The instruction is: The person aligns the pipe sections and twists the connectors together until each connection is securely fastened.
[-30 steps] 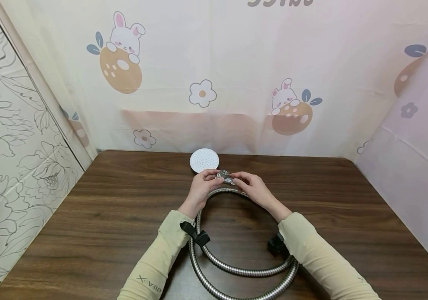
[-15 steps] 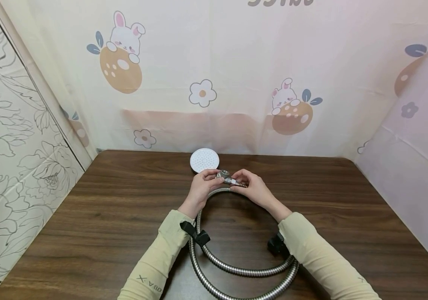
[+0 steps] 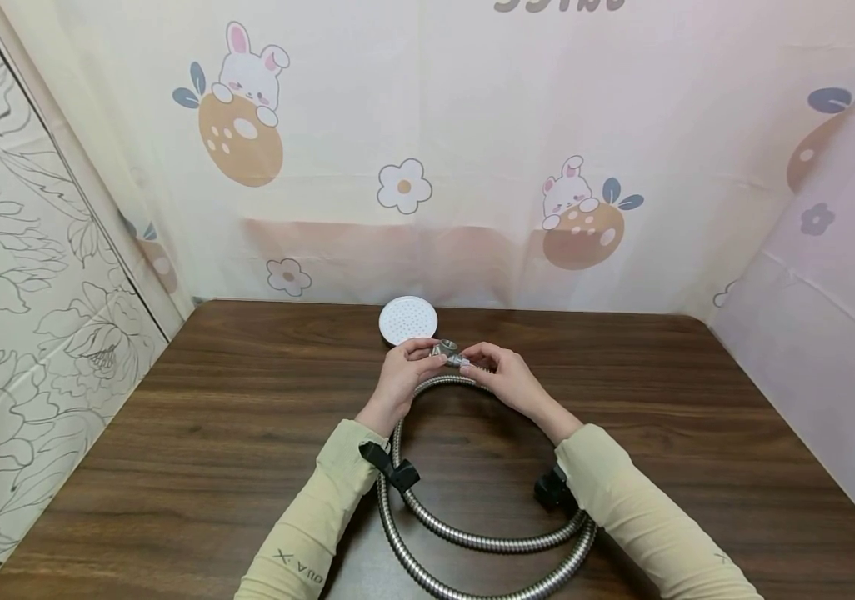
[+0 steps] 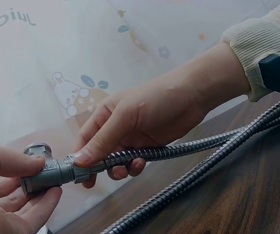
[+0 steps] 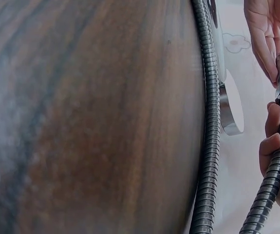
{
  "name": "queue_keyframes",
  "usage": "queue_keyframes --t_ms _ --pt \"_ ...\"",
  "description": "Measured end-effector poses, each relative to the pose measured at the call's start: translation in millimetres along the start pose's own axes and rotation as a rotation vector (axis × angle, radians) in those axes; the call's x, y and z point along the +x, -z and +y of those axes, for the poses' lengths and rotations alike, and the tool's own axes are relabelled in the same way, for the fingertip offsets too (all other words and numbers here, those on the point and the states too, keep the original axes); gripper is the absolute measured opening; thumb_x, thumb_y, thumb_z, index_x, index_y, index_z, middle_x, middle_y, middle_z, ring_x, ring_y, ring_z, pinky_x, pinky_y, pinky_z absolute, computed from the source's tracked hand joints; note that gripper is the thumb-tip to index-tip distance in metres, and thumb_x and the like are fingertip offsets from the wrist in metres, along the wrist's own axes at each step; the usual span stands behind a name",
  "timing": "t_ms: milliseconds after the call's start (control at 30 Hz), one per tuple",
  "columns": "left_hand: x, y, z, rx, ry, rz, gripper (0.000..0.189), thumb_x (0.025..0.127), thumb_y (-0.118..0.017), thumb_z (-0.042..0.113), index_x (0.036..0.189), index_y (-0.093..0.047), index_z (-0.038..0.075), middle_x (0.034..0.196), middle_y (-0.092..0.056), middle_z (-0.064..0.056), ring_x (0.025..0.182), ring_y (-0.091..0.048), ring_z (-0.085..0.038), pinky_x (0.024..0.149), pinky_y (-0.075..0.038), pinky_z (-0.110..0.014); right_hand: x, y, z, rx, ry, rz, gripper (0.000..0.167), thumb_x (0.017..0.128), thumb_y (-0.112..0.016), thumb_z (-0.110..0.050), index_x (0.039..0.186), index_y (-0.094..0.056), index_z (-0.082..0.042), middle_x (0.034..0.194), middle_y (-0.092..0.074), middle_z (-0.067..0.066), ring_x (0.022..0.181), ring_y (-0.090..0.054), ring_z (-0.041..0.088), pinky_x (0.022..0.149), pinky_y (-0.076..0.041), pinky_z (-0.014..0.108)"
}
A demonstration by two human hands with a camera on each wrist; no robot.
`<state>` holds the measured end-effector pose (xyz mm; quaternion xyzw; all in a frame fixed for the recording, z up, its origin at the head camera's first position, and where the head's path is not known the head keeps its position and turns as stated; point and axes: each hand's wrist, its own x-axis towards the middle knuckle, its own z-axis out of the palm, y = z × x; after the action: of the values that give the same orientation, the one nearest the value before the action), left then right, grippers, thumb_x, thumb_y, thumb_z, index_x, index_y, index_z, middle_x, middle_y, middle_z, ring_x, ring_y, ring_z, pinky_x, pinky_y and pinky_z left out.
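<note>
My left hand [image 3: 402, 375] pinches a small grey metal angle valve [image 4: 43, 173] between thumb and fingers, its round side mouth facing up. With my right hand [image 3: 506, 379] I pinch the hex nut [image 4: 81, 174] at the end of a ribbed metal shower hose [image 4: 152, 153]. The nut sits in line with the valve's threaded outlet, right up against it. From there the hose runs back under my right palm and loops on the table below both hands. A white round shower head [image 3: 408, 320] lies just behind my left hand.
The brown wooden table [image 3: 247, 400] ends at a printed curtain [image 3: 472, 250] behind. Hose coils [image 3: 502, 546] lie between my forearms, close to both sleeves. Black camera straps [image 3: 401, 477] are on the wrists.
My right fingers slid back from the nut onto the hose half a second ago, and now they are forward on the nut again. The left hand and valve have stayed put.
</note>
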<state>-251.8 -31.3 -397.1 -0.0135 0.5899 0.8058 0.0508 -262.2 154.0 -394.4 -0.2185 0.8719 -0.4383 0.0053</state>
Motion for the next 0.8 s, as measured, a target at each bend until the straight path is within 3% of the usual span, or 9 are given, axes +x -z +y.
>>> queue_keyframes --t_ms 100,233,333,567,800 --pt "-0.4 -0.1 0.0 0.006 -0.005 -0.006 0.032 0.082 -0.061 -0.004 0.114 -0.056 -0.005 0.108 -0.06 -0.02 0.08 -0.062 -0.009 0.081 -0.051 -0.029 -4.4 3 -14 0.037 -0.005 -0.004 0.025 0.088 -0.061 -0.025 0.108 -0.057 -0.01 0.1 -0.063 0.006 0.087 -0.059 0.019 0.071 -0.046 0.031" --pt "-0.3 -0.4 -0.4 0.0 -0.018 -0.009 0.032 0.082 -0.06 -0.005 0.114 -0.055 -0.007 0.108 -0.06 -0.02 0.079 -0.062 -0.009 0.082 -0.051 -0.031 -4.7 3 -15 0.054 -0.018 -0.006 0.023 0.089 -0.06 -0.024 0.105 -0.058 -0.009 0.095 -0.063 0.009 0.08 -0.059 0.022 0.066 -0.048 0.031" --pt "0.0 -0.9 -1.0 -0.009 -0.025 -0.005 0.031 0.082 -0.06 -0.006 0.113 -0.055 -0.008 0.105 -0.061 -0.017 0.079 -0.062 -0.009 0.078 -0.052 -0.028 -1.2 0 -1 0.043 -0.038 0.003 0.023 0.089 -0.058 -0.032 0.104 -0.059 -0.014 0.089 -0.062 0.005 0.074 -0.059 0.021 0.061 -0.048 0.029" --pt "0.8 -1.2 -2.1 -0.006 -0.02 -0.002 0.031 0.082 -0.061 -0.005 0.112 -0.056 -0.008 0.103 -0.061 -0.017 0.078 -0.062 -0.01 0.077 -0.052 -0.027 -1.9 -1 -1 0.062 -0.046 0.007 0.027 0.091 -0.054 -0.032 0.108 -0.06 -0.011 0.088 -0.062 0.009 0.074 -0.06 0.027 0.061 -0.048 0.029" --pt "1.5 -0.7 -2.7 -0.005 -0.024 -0.001 0.032 0.081 -0.062 -0.005 0.113 -0.055 -0.008 0.103 -0.061 -0.017 0.081 -0.062 -0.01 0.077 -0.052 -0.027 -0.8 -2 -2 0.037 -0.019 0.035 0.034 0.079 -0.071 -0.027 0.106 -0.056 -0.015 0.101 -0.061 0.004 0.089 -0.061 0.02 0.077 -0.048 0.036"
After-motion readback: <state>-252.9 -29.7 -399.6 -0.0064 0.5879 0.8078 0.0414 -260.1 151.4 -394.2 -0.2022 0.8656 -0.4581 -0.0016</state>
